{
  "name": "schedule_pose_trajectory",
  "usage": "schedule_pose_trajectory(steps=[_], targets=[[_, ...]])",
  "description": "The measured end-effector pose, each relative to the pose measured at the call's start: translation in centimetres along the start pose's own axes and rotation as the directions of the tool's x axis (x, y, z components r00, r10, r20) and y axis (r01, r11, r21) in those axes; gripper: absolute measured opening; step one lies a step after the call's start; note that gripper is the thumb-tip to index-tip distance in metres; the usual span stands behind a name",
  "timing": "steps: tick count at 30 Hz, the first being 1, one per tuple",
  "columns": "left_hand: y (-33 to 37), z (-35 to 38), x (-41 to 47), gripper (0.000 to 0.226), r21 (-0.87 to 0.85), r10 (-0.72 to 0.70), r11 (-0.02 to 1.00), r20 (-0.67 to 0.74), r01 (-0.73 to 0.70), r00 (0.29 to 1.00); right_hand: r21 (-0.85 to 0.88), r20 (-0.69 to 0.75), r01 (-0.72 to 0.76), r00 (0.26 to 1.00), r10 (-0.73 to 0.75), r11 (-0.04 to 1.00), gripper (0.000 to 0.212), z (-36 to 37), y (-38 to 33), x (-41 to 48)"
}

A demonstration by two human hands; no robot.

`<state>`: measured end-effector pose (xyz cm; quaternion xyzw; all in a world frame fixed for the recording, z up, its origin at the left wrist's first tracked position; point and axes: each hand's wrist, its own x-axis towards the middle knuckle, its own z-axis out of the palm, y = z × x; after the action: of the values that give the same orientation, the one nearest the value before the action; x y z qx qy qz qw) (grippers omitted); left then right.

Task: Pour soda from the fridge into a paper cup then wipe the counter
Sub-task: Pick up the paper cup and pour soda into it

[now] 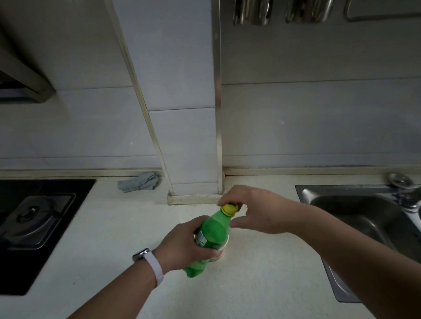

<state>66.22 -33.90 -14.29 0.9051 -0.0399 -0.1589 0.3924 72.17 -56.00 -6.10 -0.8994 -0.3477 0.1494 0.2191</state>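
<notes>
A green soda bottle [212, 233] with a yellow cap [228, 208] is held tilted above the white counter [249, 292]. My left hand [182, 245] is wrapped around its labelled middle. My right hand [254, 211] has its fingertips pinched on the yellow cap. A paper cup [221, 253] stands on the counter right behind the bottle, mostly hidden by it; only part of its white side with red print shows. A crumpled grey cloth [138, 182] lies at the back of the counter against the wall.
A black gas hob [28, 219] fills the counter's left side. A steel sink [356, 222] with a tap [420, 188] sits at the right. A tiled pillar [192, 160] juts out behind the bottle. A range hood [7, 73] hangs at upper left.
</notes>
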Motion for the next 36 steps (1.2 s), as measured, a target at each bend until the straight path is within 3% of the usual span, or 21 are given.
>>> schedule_pose_trajectory(steps=[3,9,12,15,20,24,30,36], targets=[[0.1,0.0,0.2,0.067,-0.029,0.007,1.000,-0.009,-0.007,1.000,-0.038,-0.080,0.004,0.997,-0.007,0.999,0.031,0.2,-0.2,-0.3],[0.7,1.1,0.5,0.058,-0.131,0.021,0.991,-0.075,-0.030,0.997,-0.264,-0.186,-0.225,0.966,0.179,0.938,0.046,-0.1,-0.9,0.8],[1.0,1.2,0.7,0.061,-0.113,0.036,0.993,-0.051,-0.041,0.998,-0.313,-0.287,-0.296,0.935,0.207,0.903,0.042,0.5,-1.1,1.3],[1.0,0.9,0.8,0.067,-0.070,0.034,0.997,-0.033,-0.036,0.999,-0.288,-0.291,-0.249,0.943,0.163,0.925,0.042,0.8,-0.8,0.7],[0.9,0.6,1.0,0.066,-0.079,0.028,0.996,-0.006,-0.028,1.000,0.014,-0.136,0.046,0.990,-0.043,0.999,0.026,-0.4,0.7,-1.1],[1.6,1.1,1.1,0.062,-0.078,0.037,0.996,-0.027,-0.039,0.999,-0.083,-0.155,0.013,0.988,-0.026,0.996,0.027,-0.8,1.1,-1.4],[2.2,1.7,1.5,0.059,-0.045,0.019,0.999,-0.103,-0.024,0.994,-0.125,-0.224,-0.168,0.965,0.137,0.978,0.042,-0.5,1.8,-0.6],[2.0,1.0,1.3,0.062,-0.042,-0.013,0.999,-0.097,0.009,0.995,0.021,-0.124,0.029,0.992,-0.026,0.999,0.031,-1.0,3.1,-0.7]])
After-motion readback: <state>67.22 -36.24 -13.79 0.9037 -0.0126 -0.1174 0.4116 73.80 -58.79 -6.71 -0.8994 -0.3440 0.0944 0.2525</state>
